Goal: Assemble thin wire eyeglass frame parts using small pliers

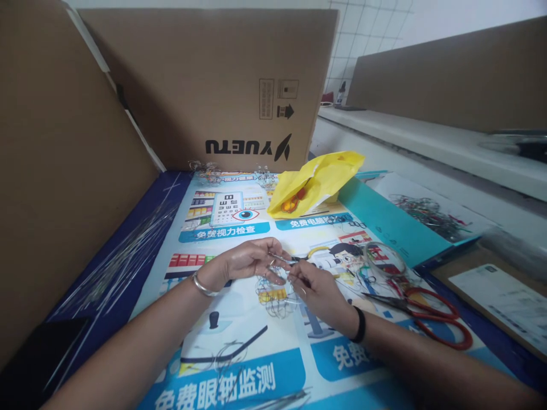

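Centrally: wire tangle (273,304), beneath left grip (256,261), loosely curled, and right grip (315,289), tightly bent; whether either holds anything, cannot tell. Cardboard panel (192,74): upside-down "YUETU".

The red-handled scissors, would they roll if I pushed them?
The red-handled scissors would probably slide, not roll, since they lie flat with wide loop handles. Their dark blades look like metal, so they likely won't bend if lifted.
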Available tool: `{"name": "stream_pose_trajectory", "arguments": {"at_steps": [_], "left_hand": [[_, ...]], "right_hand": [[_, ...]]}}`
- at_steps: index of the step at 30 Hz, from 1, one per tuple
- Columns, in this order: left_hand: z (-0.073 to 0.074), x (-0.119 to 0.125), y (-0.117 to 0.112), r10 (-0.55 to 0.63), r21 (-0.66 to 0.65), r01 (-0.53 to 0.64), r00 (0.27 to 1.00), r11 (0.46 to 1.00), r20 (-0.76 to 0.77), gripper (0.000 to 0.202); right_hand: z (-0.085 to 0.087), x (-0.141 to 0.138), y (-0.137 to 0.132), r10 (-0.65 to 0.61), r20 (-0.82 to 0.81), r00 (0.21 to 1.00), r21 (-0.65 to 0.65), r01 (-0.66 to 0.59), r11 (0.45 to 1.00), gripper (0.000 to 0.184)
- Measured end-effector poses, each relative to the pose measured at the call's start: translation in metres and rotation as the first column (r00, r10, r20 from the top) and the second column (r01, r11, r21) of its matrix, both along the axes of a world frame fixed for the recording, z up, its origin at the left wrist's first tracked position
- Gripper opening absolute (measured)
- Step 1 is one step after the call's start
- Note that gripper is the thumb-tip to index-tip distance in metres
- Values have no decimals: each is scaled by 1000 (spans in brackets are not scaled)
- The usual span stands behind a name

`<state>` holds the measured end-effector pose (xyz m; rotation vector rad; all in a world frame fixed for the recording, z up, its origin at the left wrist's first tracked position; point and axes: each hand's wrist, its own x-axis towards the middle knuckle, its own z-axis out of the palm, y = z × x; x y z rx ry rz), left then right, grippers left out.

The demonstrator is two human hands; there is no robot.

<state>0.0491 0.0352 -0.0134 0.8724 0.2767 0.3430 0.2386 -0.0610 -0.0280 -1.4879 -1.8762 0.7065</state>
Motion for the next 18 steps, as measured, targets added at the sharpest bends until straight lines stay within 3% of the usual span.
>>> {"name": "stream_pose_trajectory", "arguments": {"at_steps": [18], "left_hand": [[0, -1, -1, 39, 36, -37, 998, 999, -48, 17]], "right_hand": [[3, -1, 0, 9, 11, 1000, 8, -9, 1000, 7]]}}
